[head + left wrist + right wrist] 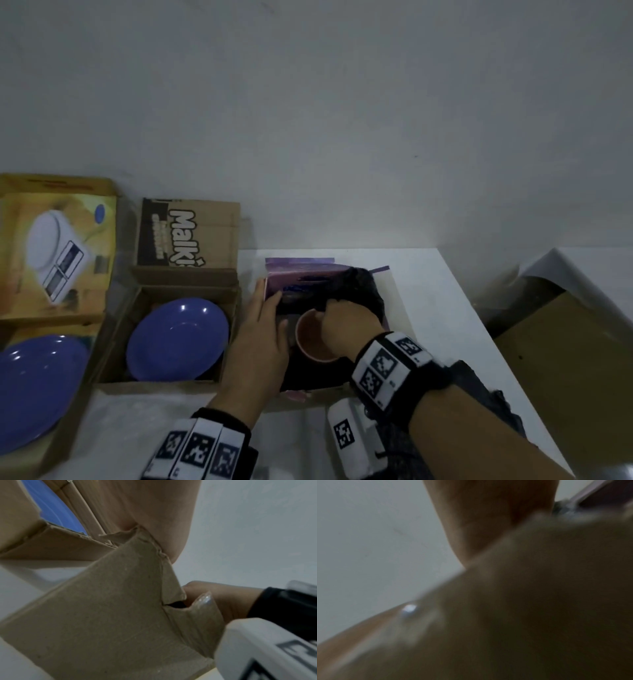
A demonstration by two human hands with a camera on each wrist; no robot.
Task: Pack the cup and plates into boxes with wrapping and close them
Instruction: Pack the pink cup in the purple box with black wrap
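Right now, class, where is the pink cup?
In the head view, the pink cup sits mid-table inside the purple box lined with black wrapping, between both hands.

The raised cardboard flap behind the middle box reads "Malki"; smaller print is illegible.

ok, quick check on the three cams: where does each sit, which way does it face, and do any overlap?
Head: on the head, facing forward and down at the cup in its box, both hands, left hand and right hand, and both forearms.
Left wrist: on the left wrist, looking up along the palm at a cardboard flap; a blue plate shows.
Right wrist: on the right wrist; blurred, only skin and wall.
Shared: head and left wrist both show the blue plate.
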